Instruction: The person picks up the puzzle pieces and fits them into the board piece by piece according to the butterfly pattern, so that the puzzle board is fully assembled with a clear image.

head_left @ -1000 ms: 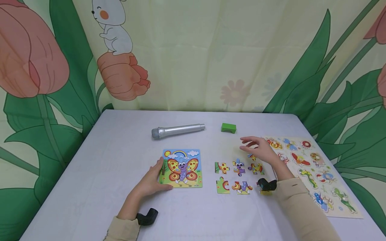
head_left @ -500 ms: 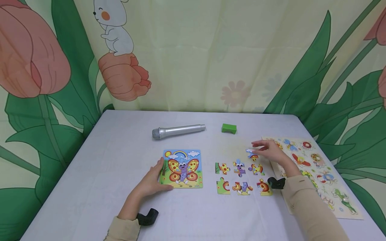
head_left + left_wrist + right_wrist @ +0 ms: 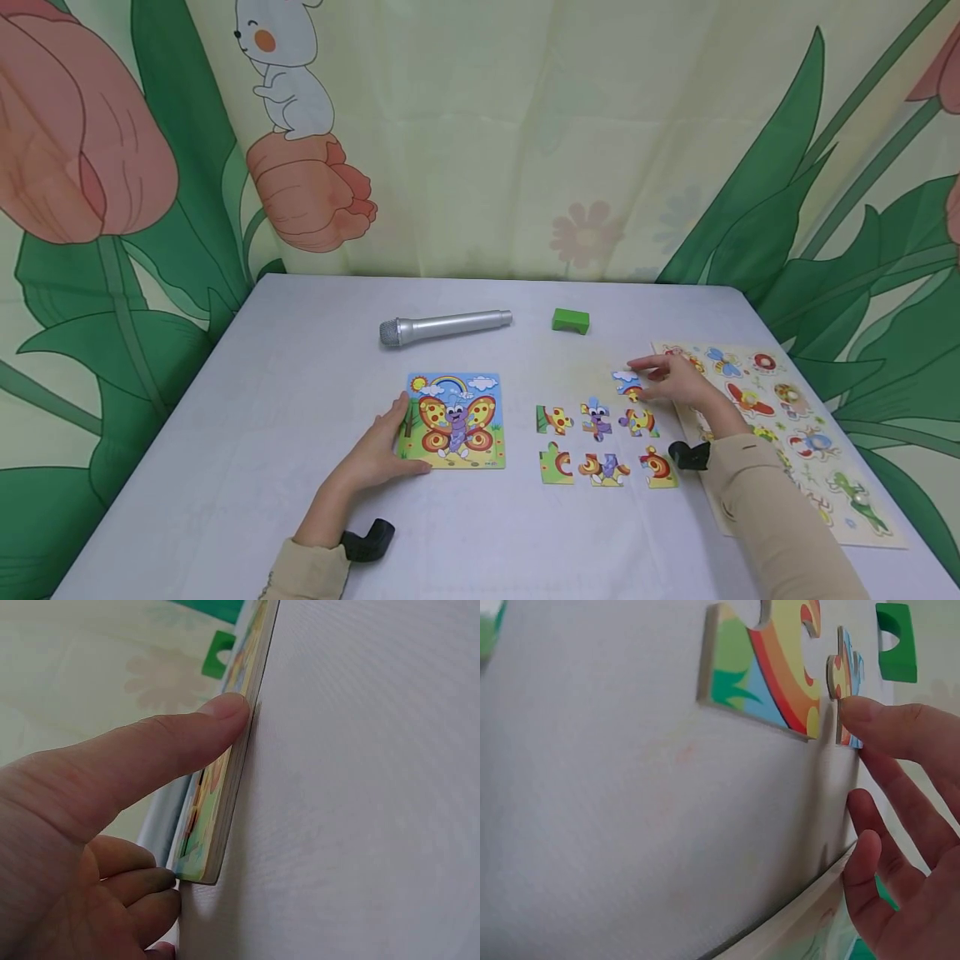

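Note:
My left hand (image 3: 375, 446) holds the lower-left corner of a square butterfly puzzle board (image 3: 461, 421), the thumb along its near edge and the fingers at its left side. In the left wrist view, the thumb touches the edge of the board (image 3: 202, 859) and the other fingers curl beside its corner. At the right, my right hand (image 3: 682, 387) pinches a blue-and-orange jigsaw piece (image 3: 624, 382) by its right side. The right wrist view shows thumb and forefinger at the jigsaw piece (image 3: 844, 675), the other fingers loosely bent. The piece lies at the tabletop.
Several loose jigsaw pieces (image 3: 604, 469) lie in two rows between the board and my right forearm. Farther back are a silver microphone (image 3: 446, 326) and a green block (image 3: 571, 321). A large sheet with animal pictures (image 3: 813, 433) lies partly under my right arm.
My right hand has moved right and slightly nearer, then closed its thumb and forefinger on the blue-and-orange jigsaw piece. My left hand has stayed at the puzzle board.

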Demonstrator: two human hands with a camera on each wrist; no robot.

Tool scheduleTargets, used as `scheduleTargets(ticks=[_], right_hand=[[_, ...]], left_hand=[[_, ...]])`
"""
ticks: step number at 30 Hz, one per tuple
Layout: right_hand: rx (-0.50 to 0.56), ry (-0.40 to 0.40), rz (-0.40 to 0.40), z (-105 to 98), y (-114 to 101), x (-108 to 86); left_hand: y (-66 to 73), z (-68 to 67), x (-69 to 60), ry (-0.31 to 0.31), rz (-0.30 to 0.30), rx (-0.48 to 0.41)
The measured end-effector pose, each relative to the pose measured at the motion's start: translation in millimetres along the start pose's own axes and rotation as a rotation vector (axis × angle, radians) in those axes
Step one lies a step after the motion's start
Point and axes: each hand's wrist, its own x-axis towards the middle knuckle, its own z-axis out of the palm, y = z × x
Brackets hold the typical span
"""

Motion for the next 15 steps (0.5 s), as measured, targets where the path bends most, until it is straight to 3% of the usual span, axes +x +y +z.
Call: scheduleTargets(ticks=[6,15], right_hand=[[-0.002,0.027,0.026,3.1,-1.0,-0.4],[-0.04,0.054,-0.003,4.4,-1.3,-1.9]], left_hand=[[0.2,-0.2,0.0,-0.002,0.004,-0.003],[0.5,-0.8,-0.4,0.001,0.004,0.004]])
